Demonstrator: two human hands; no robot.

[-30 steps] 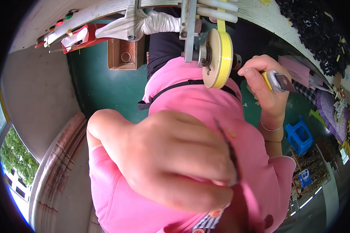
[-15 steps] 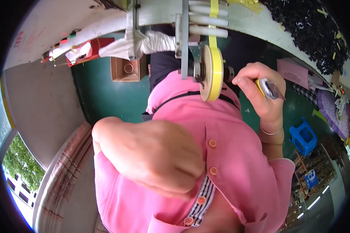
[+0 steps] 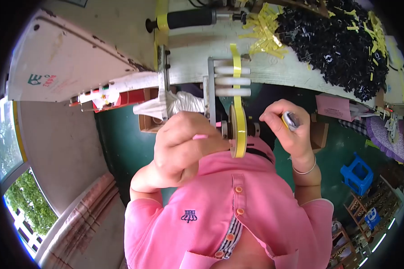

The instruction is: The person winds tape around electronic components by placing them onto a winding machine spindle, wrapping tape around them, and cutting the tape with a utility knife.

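My left hand [image 3: 179,145] is raised in front of the pink shirt, with its fingers bent and closed. Its fingertips reach the near side of the roll of yellow tape [image 3: 240,134]; whether they touch it or pinch something is hidden. The roll sits upright on a metal spindle, and its tape strip runs up across several white rods [image 3: 232,81]. To the right of the roll, my right hand [image 3: 289,127] is closed around a small yellow-and-grey tool [image 3: 292,120], whose exact kind I cannot make out.
A pile of short black pieces [image 3: 336,49] covers the bench's right side, beside yellow tape scraps [image 3: 267,33]. A black-handled rod [image 3: 184,19] lies at the back. White wrapping [image 3: 184,103] covers part of the bracket. A blue stool [image 3: 357,174] stands on the floor at right.
My left hand has moved from in front of the chest up to the tape roll. My right hand keeps its tool beside the roll. The view has shifted, showing more of the bench.
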